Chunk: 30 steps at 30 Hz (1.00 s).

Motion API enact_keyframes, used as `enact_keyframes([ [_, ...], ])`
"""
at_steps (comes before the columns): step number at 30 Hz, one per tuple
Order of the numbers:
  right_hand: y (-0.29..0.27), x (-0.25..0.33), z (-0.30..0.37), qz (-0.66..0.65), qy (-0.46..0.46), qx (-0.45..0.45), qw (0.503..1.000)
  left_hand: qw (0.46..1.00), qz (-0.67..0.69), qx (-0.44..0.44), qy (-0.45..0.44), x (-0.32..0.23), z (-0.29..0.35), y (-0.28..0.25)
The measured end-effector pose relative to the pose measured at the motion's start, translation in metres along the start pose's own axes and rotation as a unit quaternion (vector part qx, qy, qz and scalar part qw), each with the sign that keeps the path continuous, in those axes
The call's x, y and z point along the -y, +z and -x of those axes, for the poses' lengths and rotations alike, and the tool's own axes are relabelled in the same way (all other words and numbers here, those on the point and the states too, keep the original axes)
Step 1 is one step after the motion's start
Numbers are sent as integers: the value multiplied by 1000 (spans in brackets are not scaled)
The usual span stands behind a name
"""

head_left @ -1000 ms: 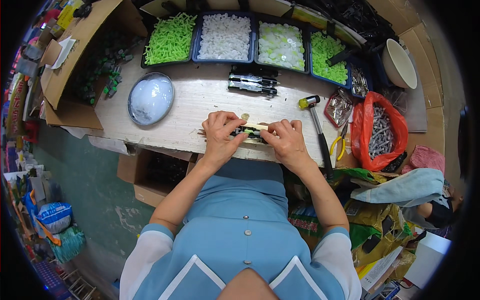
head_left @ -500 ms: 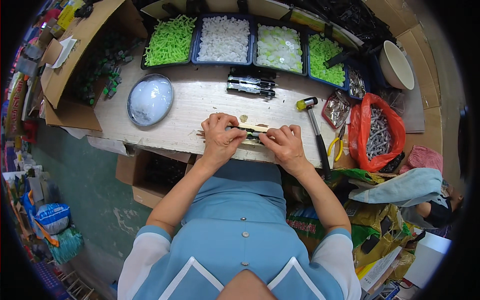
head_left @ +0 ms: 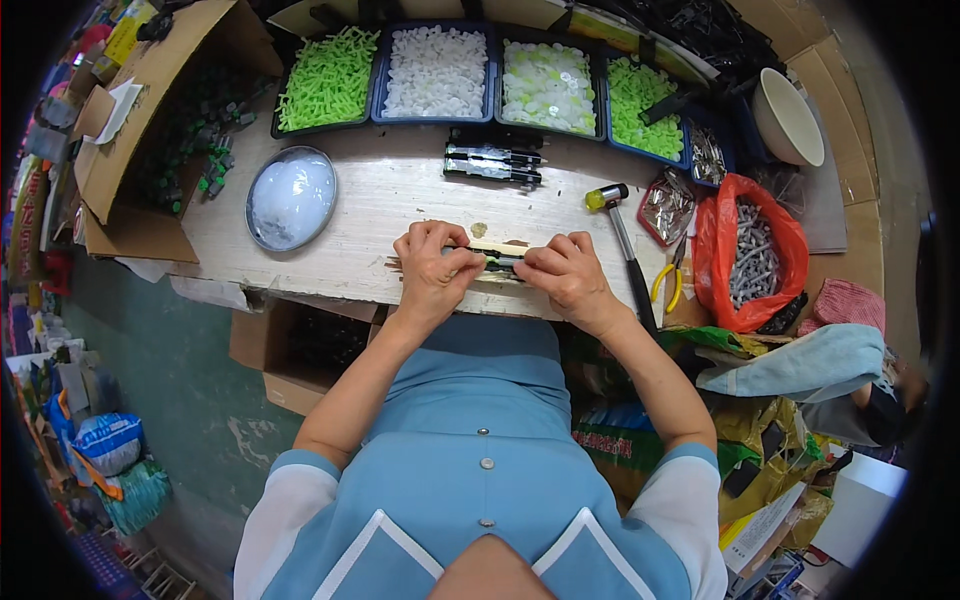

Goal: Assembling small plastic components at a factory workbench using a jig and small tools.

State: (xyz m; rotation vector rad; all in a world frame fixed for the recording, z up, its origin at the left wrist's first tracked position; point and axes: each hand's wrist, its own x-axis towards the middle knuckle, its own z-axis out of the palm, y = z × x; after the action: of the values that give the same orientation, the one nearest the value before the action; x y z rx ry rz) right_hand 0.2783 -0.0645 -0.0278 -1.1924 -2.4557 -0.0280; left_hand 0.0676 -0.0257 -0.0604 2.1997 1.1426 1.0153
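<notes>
Near the bench's front edge, my left hand (head_left: pixel 432 275) and my right hand (head_left: pixel 574 280) grip opposite ends of a slim black part with a little green and grey on it (head_left: pixel 502 264). Fingertips cover both its ends, so its exact kind cannot be made out. It lies along a pale wooden strip (head_left: pixel 497 247) fixed on the bench top. Beyond my hands, several black parts with silvery middles (head_left: pixel 492 165) are laid side by side. A mallet with a yellow head (head_left: pixel 606 197) rests to the right of my right hand.
Trays of green pieces (head_left: pixel 326 82), white pieces (head_left: pixel 436 75) and mixed caps (head_left: pixel 547 88) line the back. A round dish of whitish grease (head_left: pixel 292 200) sits left, near a cardboard box (head_left: pixel 150 130). Yellow-handled pliers (head_left: pixel 676 280) and a red bag of grey parts (head_left: pixel 712 262) are right.
Less bright green shows between my fingers, and more of the grey section is visible. Both hands keep their grip on the black part. The whole view has shifted slightly.
</notes>
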Motion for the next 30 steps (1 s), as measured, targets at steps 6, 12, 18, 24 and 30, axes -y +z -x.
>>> enact_keyframes([
  [6,-1,-5,-1,-13,-6,29,999,1000,-9,-2,16,1,-1,2],
  [12,4,-15,2,-118,54,15,991,1000,-7,1,23,-2,-5,4],
  [18,-6,-40,-10,-172,134,-26,976,1000,-12,0,28,1,-3,3],
  [24,-61,-165,-31,266,317,-113,903,1000,-2,7,20,-2,1,-2],
  [30,-73,-212,-33,421,257,52,869,1000,-5,4,23,-4,-2,-1],
])
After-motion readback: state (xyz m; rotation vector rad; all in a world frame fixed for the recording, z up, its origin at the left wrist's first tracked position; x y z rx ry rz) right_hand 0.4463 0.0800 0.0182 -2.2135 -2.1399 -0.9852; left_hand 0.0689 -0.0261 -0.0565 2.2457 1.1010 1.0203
